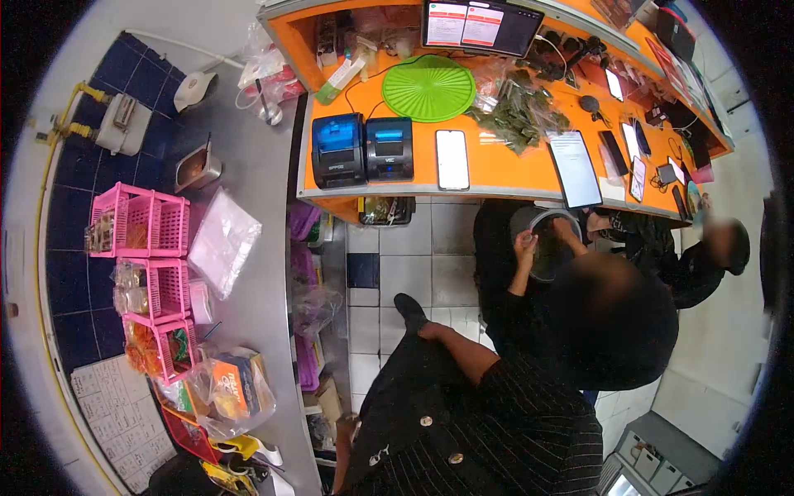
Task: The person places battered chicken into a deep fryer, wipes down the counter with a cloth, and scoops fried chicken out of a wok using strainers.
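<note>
Head camera: your left hand (345,431), lower left of centre, is near a brown package (328,400); your right hand (428,332) is by your dark clothing (395,384). You can't tell what either's fingers hold, nor anything finished or pending there. Farther out, upper right, leafy greens (519,112) lie on the worktop (506,178).

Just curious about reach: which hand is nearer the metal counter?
Left: the left hand is beside the metal counter; the right hand is farther off, above the tiled floor.
</note>
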Motion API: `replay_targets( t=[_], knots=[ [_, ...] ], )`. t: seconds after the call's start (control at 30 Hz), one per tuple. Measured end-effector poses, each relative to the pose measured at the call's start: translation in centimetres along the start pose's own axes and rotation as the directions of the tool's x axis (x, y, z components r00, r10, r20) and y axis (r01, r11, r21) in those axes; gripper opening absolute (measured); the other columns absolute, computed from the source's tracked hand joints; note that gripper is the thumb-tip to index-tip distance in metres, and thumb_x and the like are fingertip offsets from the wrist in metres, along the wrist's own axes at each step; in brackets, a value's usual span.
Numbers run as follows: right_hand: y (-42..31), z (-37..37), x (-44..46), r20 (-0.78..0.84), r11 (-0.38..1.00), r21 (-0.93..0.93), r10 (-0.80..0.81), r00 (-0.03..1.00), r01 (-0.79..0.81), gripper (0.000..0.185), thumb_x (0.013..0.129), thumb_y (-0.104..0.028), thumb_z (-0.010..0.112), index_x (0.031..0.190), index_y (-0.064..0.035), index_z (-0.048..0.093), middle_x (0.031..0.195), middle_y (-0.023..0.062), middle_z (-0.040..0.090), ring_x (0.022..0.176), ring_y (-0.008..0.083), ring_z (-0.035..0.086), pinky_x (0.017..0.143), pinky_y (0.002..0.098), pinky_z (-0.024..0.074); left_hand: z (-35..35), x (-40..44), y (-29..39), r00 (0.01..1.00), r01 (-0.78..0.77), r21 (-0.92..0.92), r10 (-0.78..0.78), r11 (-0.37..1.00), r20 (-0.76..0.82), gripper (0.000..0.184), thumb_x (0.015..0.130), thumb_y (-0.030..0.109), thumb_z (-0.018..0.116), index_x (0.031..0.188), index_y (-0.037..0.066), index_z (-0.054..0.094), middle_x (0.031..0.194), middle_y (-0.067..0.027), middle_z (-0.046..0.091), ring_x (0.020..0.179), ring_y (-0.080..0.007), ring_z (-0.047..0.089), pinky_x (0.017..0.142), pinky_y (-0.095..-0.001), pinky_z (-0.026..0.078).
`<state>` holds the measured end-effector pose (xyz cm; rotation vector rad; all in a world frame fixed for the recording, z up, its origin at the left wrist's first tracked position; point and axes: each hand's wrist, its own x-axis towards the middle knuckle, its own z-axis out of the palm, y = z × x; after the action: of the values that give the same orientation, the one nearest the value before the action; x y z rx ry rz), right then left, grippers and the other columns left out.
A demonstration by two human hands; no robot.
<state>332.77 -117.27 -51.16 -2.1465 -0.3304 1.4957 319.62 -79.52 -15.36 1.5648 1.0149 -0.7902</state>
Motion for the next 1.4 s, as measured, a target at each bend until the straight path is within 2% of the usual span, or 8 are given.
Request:
replay_targets(
  t=[0.4, 0.77, 0.8, 0.87, 0.97, 1.13, 1.23, 1.4],
  knots=[
    [-13.3, -6.6, -12.2, 0.032, 0.997, -0.053, -0.051, 0.998, 0.053, 0.039, 0.089, -0.03, 0.041, 0.105, -0.0031, 0.064, 0.114, 0.0242, 0.059, 0.108, 0.037, 0.056, 0.093, 0.0448, 0.044, 0.6, -0.8, 3.5, 0.875, -0.463, 0.059, 0.466, 0.885, -0.132, 0.027, 0.088, 0.028, 0.063, 0.11, 0.011, 0.06, 0.106, -0.0023, 0.06, 0.089, -0.0144, 0.055, 0.074, -0.0297, 0.047],
    [-14.3, 6.6, -7.3, 0.338, 0.703, -0.501, -0.378, 0.862, 0.505, 0.025, 0.079, -0.022, 0.057, 0.098, -0.0068, 0.062, 0.082, 0.021, 0.062, 0.08, 0.0391, 0.061, 0.069, 0.0483, 0.0487, 12.0, -11.7, -46.0, 0.706, -0.406, 0.008, 0.319, 0.914, -0.632, 0.022, 0.075, 0.013, 0.066, 0.096, 0.004, 0.067, 0.096, -0.0149, 0.068, 0.091, -0.0311, 0.063, 0.081, -0.0409, 0.05],
    [-13.1, 5.9, -6.2, 0.576, -0.022, -0.498, -0.756, 0.312, 0.867, 0.021, 0.08, -0.021, 0.055, 0.092, -0.0062, 0.064, 0.078, 0.0188, 0.063, 0.073, 0.037, 0.062, 0.063, 0.0464, 0.0488, 15.0, -13.2, -51.4, 0.549, -0.441, 0.283, 0.506, 0.852, -0.666, 0.025, 0.07, 0.009, 0.066, 0.094, 0.005, 0.067, 0.094, -0.0147, 0.067, 0.09, -0.0327, 0.063, 0.078, -0.0422, 0.051],
    [-14.6, 10.2, -4.3, 0.514, -0.027, -0.686, -0.725, 0.458, 0.727, 0.022, 0.078, -0.023, 0.057, 0.076, -0.0028, 0.065, 0.074, 0.02, 0.061, 0.07, 0.0338, 0.062, 0.064, 0.0462, 0.0484, 21.7, -17.2, -59.3, 0.395, -0.175, 0.463, 0.492, 0.869, -0.776, 0.036, 0.061, 0.012, 0.07, 0.096, 0.006, 0.066, 0.092, -0.0135, 0.067, 0.087, -0.0328, 0.063, 0.076, -0.0461, 0.051],
    [-25.6, 14.5, -14.1, 0.246, 0.958, -0.256, -0.066, 0.967, 0.13, 0.033, 0.091, -0.024, 0.043, 0.104, -0.0015, 0.062, 0.092, 0.0158, 0.066, 0.084, 0.0296, 0.063, 0.071, 0.0439, 0.0508, 33.2, -25.4, -64.0, 0.244, -0.072, 0.18, 0.192, 0.981, -0.951, 0.044, 0.06, 0.015, 0.074, 0.102, 0.006, 0.064, 0.095, -0.0134, 0.066, 0.088, -0.0326, 0.062, 0.078, -0.0462, 0.05],
    [-34.4, 23.4, -14.8, 0.431, 0.87, -0.49, 0.189, 0.882, 0.053, 0.037, 0.093, -0.024, 0.042, 0.12, -0.0031, 0.054, 0.1, 0.0136, 0.065, 0.085, 0.0254, 0.063, 0.071, 0.0425, 0.0506, 50.3, -29.6, -63.2, 0.327, 0.167, -0.386, -0.42, 0.907, -0.846, 0.043, 0.07, 0.018, 0.074, 0.109, 0.008, 0.061, 0.102, -0.0094, 0.063, 0.087, -0.0277, 0.062, 0.077, -0.0451, 0.051],
    [-39.6, 29.5, -14.5, 0.52, 0.729, -0.661, 0.274, 0.809, 0.179, 0.037, 0.093, -0.023, 0.042, 0.123, -0.0042, 0.052, 0.103, 0.0125, 0.062, 0.082, 0.026, 0.062, 0.071, 0.0412, 0.0503, 55.2, -28.0, -54.3, 0.527, -0.62, -0.699, -0.849, -0.357, -0.033, 0.028, 0.081, 0.02, 0.066, 0.106, 0.009, 0.062, 0.099, -0.0045, 0.062, 0.088, -0.0215, 0.061, 0.07, -0.0437, 0.052],
    [-46.5, 45.3, -12.4, 0.525, 0.516, -0.778, 0.221, 0.822, 0.357, 0.031, 0.093, -0.028, 0.046, 0.117, -0.0108, 0.055, 0.1, 0.0109, 0.062, 0.081, 0.0259, 0.061, 0.072, 0.0392, 0.0508, 57.4, -22.8, -42.9, 0.668, -0.715, -0.216, -0.741, -0.665, 0.069, 0.027, 0.089, 0.025, 0.06, 0.11, 0.008, 0.061, 0.107, -0.0056, 0.062, 0.097, -0.0208, 0.06, 0.082, -0.041, 0.052]
  ],
)
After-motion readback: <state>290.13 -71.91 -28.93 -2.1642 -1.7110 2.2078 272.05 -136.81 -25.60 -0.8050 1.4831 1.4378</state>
